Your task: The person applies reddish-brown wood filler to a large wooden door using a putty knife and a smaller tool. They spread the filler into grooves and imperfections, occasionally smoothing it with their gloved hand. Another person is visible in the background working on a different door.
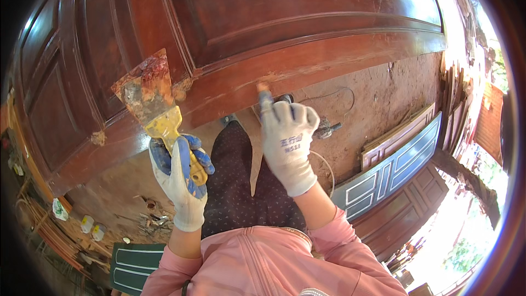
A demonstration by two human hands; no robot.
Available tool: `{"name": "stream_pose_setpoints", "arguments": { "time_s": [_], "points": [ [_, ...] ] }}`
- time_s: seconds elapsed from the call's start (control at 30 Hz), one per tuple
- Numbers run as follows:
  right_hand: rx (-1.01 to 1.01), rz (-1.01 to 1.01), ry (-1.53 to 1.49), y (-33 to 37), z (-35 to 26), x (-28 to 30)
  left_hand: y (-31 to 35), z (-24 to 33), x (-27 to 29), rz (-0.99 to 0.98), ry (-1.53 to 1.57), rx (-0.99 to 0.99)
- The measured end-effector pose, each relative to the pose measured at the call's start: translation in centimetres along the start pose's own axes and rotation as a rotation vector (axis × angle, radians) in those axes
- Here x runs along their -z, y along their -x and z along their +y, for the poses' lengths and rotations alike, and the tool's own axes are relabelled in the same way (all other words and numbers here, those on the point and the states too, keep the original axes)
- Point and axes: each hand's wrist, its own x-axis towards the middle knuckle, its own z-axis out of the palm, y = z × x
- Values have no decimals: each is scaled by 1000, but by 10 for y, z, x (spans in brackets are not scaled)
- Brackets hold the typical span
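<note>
My left hand [181, 172], in a white glove with blue palm and fingers, is closed round the yellow handle of a putty knife [145, 90]. Its wide blade points up and left, smeared with reddish-brown and tan filler. In a matching glove, my right hand [289, 142] has one finger stretched out and the others curled. That fingertip, orange-brown, is at the near edge of a reddish-brown panelled wooden door [285, 33], beside a light streak of filler. I see no tool in this hand; its palm side is hidden. Another filler lump [183, 87] sits on the door near the blade.
The door lies across the space before me. At the right, a blue-grey panel [386, 167] and a brown panelled door [402, 208] lean together. A dark tool [329, 129] with a cord lies on the dirt floor. Lower left are a green panel [134, 266] and small containers [93, 227].
</note>
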Motion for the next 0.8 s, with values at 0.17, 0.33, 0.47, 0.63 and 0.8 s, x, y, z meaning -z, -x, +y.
{"name": "stream_pose_setpoints", "arguments": {
  "time_s": [0.17,0.33,0.47,0.63,0.8],
  "points": [
    [-112,138,-17,-17,5,16,2,2,0,34,15,14],
    [66,1,-16,-7,-18,-5,2,0,-6,89,13,22],
    [108,24,-170,-9,-26,3,2,-2,-1,54,24,-1],
    [162,-7,-86,-6,-26,-11,3,-2,-4,90,31,-13],
    [134,-1,-136,-13,-28,2,1,0,-3,121,65,-3]
  ]
}}
